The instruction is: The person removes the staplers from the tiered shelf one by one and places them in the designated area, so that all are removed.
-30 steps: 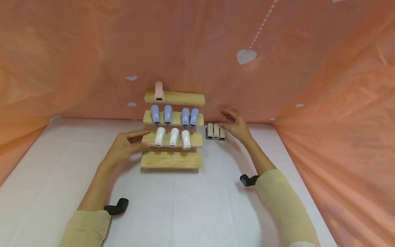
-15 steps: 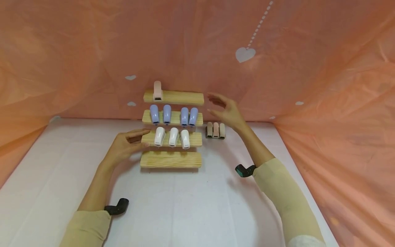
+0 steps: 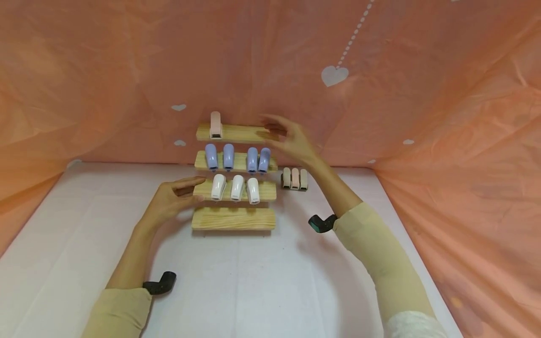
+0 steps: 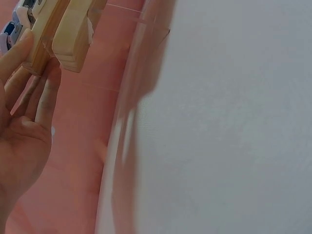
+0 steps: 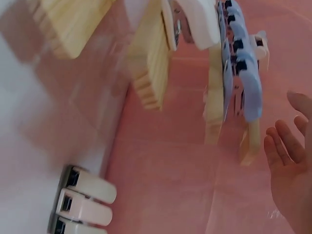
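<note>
Right hand [image 3: 296,142]: upper centre of the frame, at the right end of the top board [image 3: 238,133]; a second ago it was lower right, at the row of three staplers [image 3: 295,179]. Fingers spread and slightly curved, thumb well apart, palm unfilled; contact with the board cannot be told.

Left hand [image 3: 169,203]: left of centre, unmoved since the earlier frames; narrow grip, thumb and fingers about the left end of the third board [image 3: 268,191].

Staplers, pink [image 3: 215,126]: one, left part of the top board, as before.

Staplers, purple [image 3: 228,157]: four, second board [image 3: 243,162], centre; two pairs, the right pair closer together.

Staplers, white [image 3: 237,188]: three, third board; small marks near their lower ends, too small to read.

Row of three: right of centre on the white cloth [image 3: 274,281], side by side; pink between two beige, all now uncovered by the hand.

Lowest board [image 3: 233,219]: centre of the frame.

Backdrop [image 3: 401,94]: orange-pink, printed with white hearts.
</note>
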{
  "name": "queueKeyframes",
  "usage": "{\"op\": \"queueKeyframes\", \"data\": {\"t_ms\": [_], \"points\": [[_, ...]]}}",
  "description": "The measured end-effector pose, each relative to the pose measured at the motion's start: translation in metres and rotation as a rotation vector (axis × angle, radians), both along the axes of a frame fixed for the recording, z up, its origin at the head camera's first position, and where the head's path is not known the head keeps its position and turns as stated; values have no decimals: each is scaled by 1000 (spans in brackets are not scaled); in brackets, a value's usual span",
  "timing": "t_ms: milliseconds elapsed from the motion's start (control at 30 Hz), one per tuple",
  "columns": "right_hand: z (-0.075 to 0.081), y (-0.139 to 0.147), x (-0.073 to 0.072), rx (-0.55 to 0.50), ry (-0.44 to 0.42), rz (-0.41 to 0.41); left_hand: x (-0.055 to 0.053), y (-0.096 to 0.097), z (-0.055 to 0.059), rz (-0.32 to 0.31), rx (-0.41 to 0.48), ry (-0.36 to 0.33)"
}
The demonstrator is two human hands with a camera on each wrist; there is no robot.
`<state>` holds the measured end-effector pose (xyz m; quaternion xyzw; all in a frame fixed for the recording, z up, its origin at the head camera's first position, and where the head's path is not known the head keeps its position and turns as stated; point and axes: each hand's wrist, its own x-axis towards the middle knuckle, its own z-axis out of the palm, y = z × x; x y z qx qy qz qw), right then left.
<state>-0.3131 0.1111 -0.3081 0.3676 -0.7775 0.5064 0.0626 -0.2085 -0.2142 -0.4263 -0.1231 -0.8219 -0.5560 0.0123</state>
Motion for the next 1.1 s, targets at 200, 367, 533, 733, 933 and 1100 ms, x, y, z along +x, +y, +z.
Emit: {"op": "queueKeyframes", "data": {"t_ms": [200,367,533,733,933,1100], "points": [[6,-19,-2,26,11,23,0,0,1,-6,7,5],[10,-34,-4,27,-4,52,0,0,1,-8,11,-3],[12,-52,-6,74,-28,33,0,-2,-1,-21,50,-6],[16,-70,-8,173,-66,-31,0,-3,-2,-35,63,5],[14,-87,-13,183,-97,-13,-1,-4,-3,-46,65,20],[15,-100,-14,254,-91,-46,0,-5,-2,-43,74,-3]]}}
